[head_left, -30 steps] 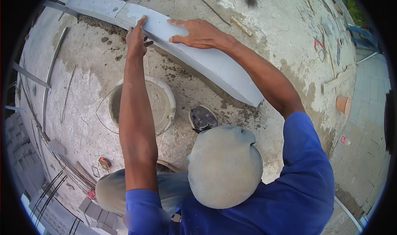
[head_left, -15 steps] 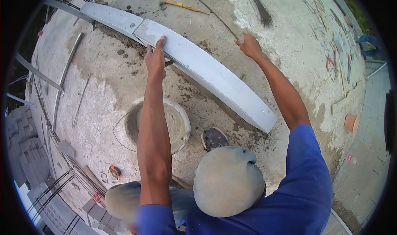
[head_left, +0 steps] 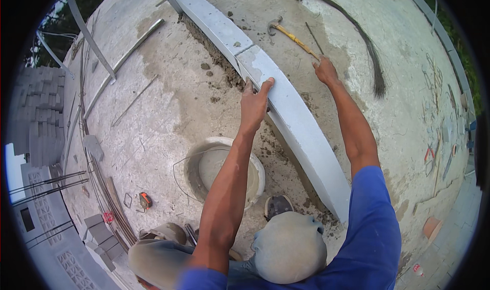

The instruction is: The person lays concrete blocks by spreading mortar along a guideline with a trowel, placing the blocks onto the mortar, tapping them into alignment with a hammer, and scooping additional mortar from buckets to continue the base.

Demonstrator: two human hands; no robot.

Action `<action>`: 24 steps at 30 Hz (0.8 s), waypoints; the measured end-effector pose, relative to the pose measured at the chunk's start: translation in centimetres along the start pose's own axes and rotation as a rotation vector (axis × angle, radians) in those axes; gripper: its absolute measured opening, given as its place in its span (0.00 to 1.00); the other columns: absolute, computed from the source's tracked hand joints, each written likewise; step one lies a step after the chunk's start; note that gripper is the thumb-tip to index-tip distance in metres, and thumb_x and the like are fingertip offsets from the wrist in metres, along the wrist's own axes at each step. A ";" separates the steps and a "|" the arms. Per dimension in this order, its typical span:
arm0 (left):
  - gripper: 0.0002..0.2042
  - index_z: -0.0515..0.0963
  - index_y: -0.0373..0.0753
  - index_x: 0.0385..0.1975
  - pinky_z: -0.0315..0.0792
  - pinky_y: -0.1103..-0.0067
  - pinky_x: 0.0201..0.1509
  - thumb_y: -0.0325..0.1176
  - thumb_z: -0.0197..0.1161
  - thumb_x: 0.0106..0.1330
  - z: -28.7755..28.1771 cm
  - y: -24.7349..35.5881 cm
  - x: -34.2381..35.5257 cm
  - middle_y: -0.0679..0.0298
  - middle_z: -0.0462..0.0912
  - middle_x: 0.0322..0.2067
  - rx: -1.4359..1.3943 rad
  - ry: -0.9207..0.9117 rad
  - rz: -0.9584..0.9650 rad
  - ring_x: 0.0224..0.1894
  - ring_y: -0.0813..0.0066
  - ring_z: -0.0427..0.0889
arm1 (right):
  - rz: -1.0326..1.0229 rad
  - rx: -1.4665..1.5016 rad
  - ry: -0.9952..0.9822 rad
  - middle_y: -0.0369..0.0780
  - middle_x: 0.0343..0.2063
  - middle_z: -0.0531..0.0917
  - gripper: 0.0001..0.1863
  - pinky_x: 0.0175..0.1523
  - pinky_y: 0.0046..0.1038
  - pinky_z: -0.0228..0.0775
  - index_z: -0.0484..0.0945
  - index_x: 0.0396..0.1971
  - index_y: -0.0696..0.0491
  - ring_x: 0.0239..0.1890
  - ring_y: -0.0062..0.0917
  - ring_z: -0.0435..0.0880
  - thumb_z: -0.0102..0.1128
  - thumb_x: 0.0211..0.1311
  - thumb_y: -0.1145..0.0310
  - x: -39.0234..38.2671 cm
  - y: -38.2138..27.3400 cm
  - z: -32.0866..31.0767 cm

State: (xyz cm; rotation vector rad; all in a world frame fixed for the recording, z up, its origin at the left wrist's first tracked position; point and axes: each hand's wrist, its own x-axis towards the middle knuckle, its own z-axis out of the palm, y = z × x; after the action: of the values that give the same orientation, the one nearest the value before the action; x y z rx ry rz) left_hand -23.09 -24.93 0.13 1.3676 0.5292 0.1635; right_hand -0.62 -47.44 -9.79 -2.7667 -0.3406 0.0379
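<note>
My left hand [head_left: 254, 105] is at the near edge of a long pale curved kerb block [head_left: 311, 131], with the thumb on its top face. Its curled fingers are beside the block's side, around what looks like a thin grey tool, mostly hidden. Beyond the block, my right hand [head_left: 327, 70] has its fingers closed at the handle end of a claw hammer [head_left: 293, 35] with a yellow handle, lying on the ground. A thin dark rod [head_left: 314, 36] runs toward the same hand; its near end is hidden. Another pale block [head_left: 214, 22] meets the first at a narrow joint.
A bucket of wet grey mortar [head_left: 259, 185] stands below my left forearm. Mortar crumbs [head_left: 205, 66] lie along the blocks. A bundle of dark bristles [head_left: 365, 34] curves across the far ground. A tape measure [head_left: 145, 201], long metal bars [head_left: 122, 60] and stacked grey blocks [head_left: 43, 116] are at left.
The view has turned, shifting the scene to the right and downward. My right hand has moved from the near end of the rod to the hammer's handle. The left hand stays at the block's edge.
</note>
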 end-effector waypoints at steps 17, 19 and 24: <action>0.52 0.46 0.16 0.67 0.67 0.75 0.62 0.53 0.65 0.58 0.7 0.7 -0.5 0.33 0.69 0.58 0.091 -0.011 -0.102 0.58 0.54 0.75 | -0.048 -0.219 0.028 0.54 0.46 0.79 0.23 0.54 0.44 0.72 0.74 0.46 0.62 0.51 0.46 0.78 0.59 0.64 0.56 8.2 -1.8 3.7; 0.52 0.46 0.16 0.67 0.67 0.75 0.62 0.54 0.64 0.58 -0.2 0.6 -0.5 0.32 0.69 0.58 0.117 0.005 -0.103 0.58 0.53 0.76 | -0.023 -0.150 -0.005 0.55 0.42 0.81 0.23 0.52 0.44 0.73 0.75 0.42 0.63 0.48 0.48 0.81 0.57 0.64 0.55 7.1 -5.3 3.6; 0.52 0.46 0.16 0.67 0.68 0.75 0.61 0.54 0.64 0.57 -0.2 1.0 -0.7 0.33 0.71 0.56 0.076 -0.019 -0.121 0.56 0.52 0.77 | 0.051 0.018 -0.074 0.53 0.27 0.83 0.27 0.44 0.44 0.73 0.78 0.28 0.61 0.36 0.46 0.86 0.53 0.64 0.47 5.3 -6.9 -2.2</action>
State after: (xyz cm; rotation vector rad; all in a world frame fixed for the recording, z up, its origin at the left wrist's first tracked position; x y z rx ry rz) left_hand -23.62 -24.89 1.24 1.4050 0.6058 0.0320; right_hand 3.08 -40.64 -5.25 -2.7611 -0.2865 0.1550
